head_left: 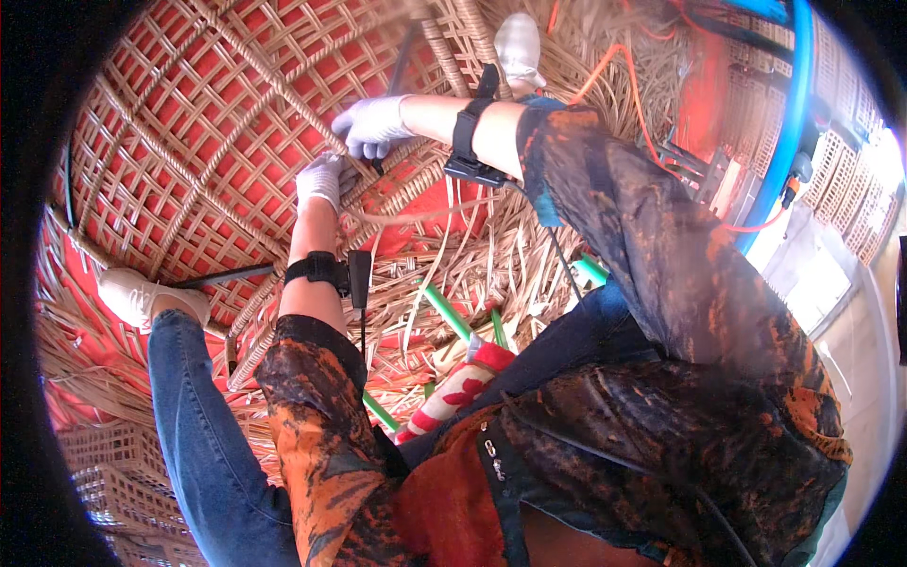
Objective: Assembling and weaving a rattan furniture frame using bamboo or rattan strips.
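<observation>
A large woven wicker panel [227,161] with cord-wrapped ribs fills the upper left. My left hand [324,181], in a pale glove, is closed at the panel's wrapped edge, its fingertips partly hidden. Just above it my right hand [371,126], gloved too, has its fingers curled over the same edge. What the right fingers hold, if anything, does not show. Beneath the hands a loose wicker strip [430,217] curves off to the right.
Loose strips [529,241] lie heaped around my legs over red sheeting. Green tubes [444,310] and a red-and-white roll [463,389] rest between my legs. A blue pipe [794,123] with an orange hose [638,104] nearby stands at right. Woven baskets [123,482] sit lower left.
</observation>
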### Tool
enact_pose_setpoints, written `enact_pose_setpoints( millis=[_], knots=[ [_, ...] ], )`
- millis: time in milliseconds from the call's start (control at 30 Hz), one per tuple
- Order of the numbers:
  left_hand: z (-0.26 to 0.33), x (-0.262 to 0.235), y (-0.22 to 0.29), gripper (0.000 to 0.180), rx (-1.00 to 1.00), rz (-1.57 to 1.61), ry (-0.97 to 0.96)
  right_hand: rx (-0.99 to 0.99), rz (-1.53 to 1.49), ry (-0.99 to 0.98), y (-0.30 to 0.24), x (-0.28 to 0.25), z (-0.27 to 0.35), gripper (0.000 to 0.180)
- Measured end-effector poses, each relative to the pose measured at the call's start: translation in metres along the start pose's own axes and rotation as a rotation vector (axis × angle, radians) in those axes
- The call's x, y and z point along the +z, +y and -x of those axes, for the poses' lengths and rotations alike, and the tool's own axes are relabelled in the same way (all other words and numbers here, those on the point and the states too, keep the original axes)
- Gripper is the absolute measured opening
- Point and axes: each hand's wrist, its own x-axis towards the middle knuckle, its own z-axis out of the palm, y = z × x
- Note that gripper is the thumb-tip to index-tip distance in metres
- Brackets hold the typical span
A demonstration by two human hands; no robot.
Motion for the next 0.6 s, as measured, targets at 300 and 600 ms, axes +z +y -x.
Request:
enact_pose_setpoints(
  millis=[300,600],
  knots=[
    [0.051,0.001,0.031,0.054,-0.009,-0.984,0.339,0.077,-0.022,-0.248,0.003,-0.003,-0.007,0.029],
    [0.064,-0.005,0.051,0.049,0.156,-1.206,0.418,-0.045,1.119,0.202,-0.008,0.019,0.011,0.025]
  ],
)
